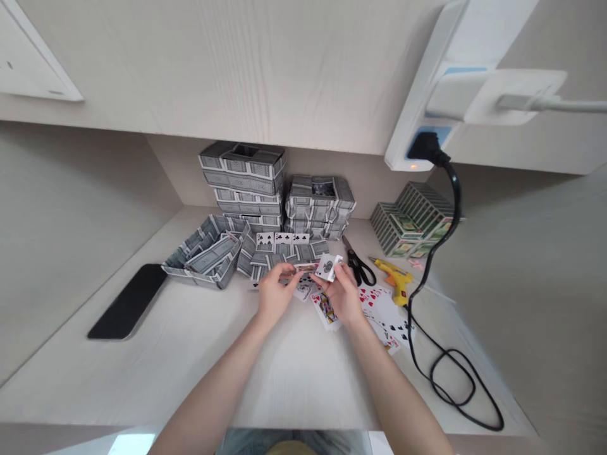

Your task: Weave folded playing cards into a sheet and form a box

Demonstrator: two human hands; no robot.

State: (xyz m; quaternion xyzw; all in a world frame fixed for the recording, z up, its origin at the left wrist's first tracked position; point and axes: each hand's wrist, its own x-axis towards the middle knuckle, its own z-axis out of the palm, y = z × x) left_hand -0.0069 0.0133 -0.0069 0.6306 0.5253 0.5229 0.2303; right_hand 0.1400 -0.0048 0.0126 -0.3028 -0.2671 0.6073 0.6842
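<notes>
Over the middle of the desk, my right hand [342,292] is closed on a folded playing card [327,266] with a large black spade on its face. My left hand [275,291] pinches the end of another narrow folded card [306,268] with reddish print, which reaches across towards the right hand. Behind both hands lies a flat arrangement of folded grey-backed cards [289,253]; three white card faces with black pips stand along its far edge. Loose face cards [325,309] lie just under my right hand.
Grey card-built boxes [251,180] are stacked at the back, with an open card tray [208,253] at left. A phone [128,303] lies further left. To the right are black scissors [360,268], a yellow glue gun [399,281], green card packs [412,221] and a black cable [441,379].
</notes>
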